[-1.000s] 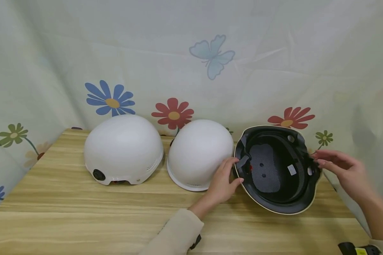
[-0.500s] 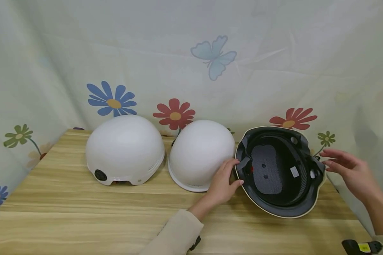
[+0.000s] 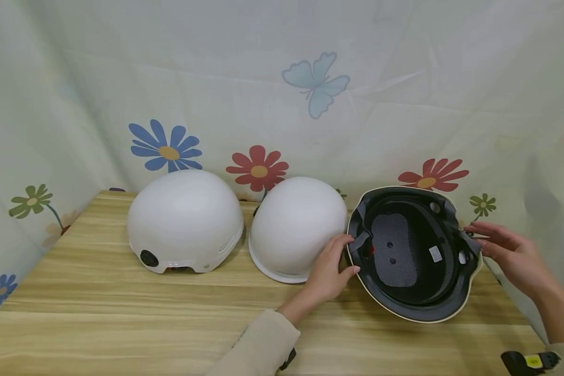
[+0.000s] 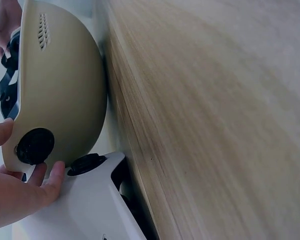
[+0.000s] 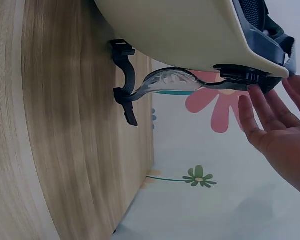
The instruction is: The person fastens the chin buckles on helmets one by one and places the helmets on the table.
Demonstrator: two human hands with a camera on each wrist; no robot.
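A beige helmet lies upside down at the right of the table, its black lining facing up. My left hand grips its left rim, thumb at the edge and fingers on the outer shell beside a black round cap. At the opposite rim is my right hand, with the rim's corner between thumb and fingers. Its fingertips touch the black fitting there. From that side a black chin strap with a buckle hangs down the outside, its end near the tabletop.
Two white helmets stand dome up to the left: one at the far left, the other close beside my left hand. Behind the wooden table hangs a flowered cloth.
My right hand drew a little away from the rim to the right, then came back in against it. The beige helmet shifted slightly right. My left hand kept its hold.
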